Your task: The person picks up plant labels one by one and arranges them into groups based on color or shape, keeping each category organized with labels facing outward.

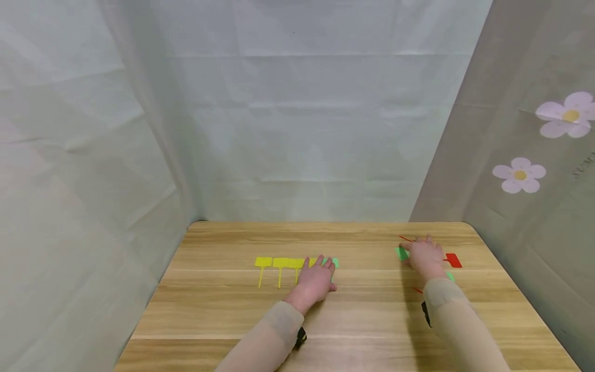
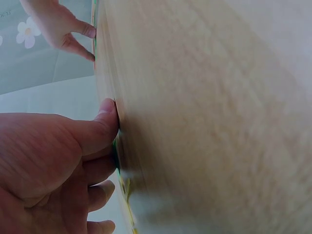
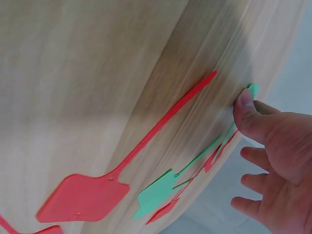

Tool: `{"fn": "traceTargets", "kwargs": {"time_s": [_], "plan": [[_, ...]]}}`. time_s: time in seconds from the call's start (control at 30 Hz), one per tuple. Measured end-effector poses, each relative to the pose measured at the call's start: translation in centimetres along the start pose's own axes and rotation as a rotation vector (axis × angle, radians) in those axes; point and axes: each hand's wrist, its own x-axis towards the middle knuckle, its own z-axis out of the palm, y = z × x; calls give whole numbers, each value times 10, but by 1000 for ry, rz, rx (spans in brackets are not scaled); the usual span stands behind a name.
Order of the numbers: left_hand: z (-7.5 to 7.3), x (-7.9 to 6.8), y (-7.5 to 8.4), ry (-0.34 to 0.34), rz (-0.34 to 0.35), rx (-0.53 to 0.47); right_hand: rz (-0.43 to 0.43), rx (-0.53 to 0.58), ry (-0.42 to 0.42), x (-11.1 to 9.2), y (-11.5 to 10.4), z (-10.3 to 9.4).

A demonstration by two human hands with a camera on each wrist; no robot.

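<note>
Flat plastic cable ties with rectangular tags lie on the table. A row of yellow cable ties ends at the right in a green cable tie. My left hand lies over this right end, fingers spread, thumb tip against the tabletop in the left wrist view. It partly covers the green one. At the right, my right hand touches down at another green cable tie, thumb and index finger at its tag. Its other fingers hang loosely apart in the right wrist view. Below that hand lies a red cable tie.
More loose cable ties lie round my right hand, among them a red cable tie and a green cable tie. The wooden table has pale cloth hanging behind it and at both sides.
</note>
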Motion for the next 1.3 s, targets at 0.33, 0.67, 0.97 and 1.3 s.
{"fn": "traceTargets", "kwargs": {"time_s": [0.33, 0.67, 0.97, 1.3], "plan": [[0, -1, 1, -9, -3, -15, 5, -81, 31, 16, -11, -2], [-2, 1, 2, -19, -14, -6, -10, -101, 42, 22, -4, -2], [-4, -2, 5, -20, -16, -8, -24, -27, -14, 17, 8, -9], [-6, -3, 5, -14, -15, 22, 3, 38, -24, 14, 9, -10]]}}
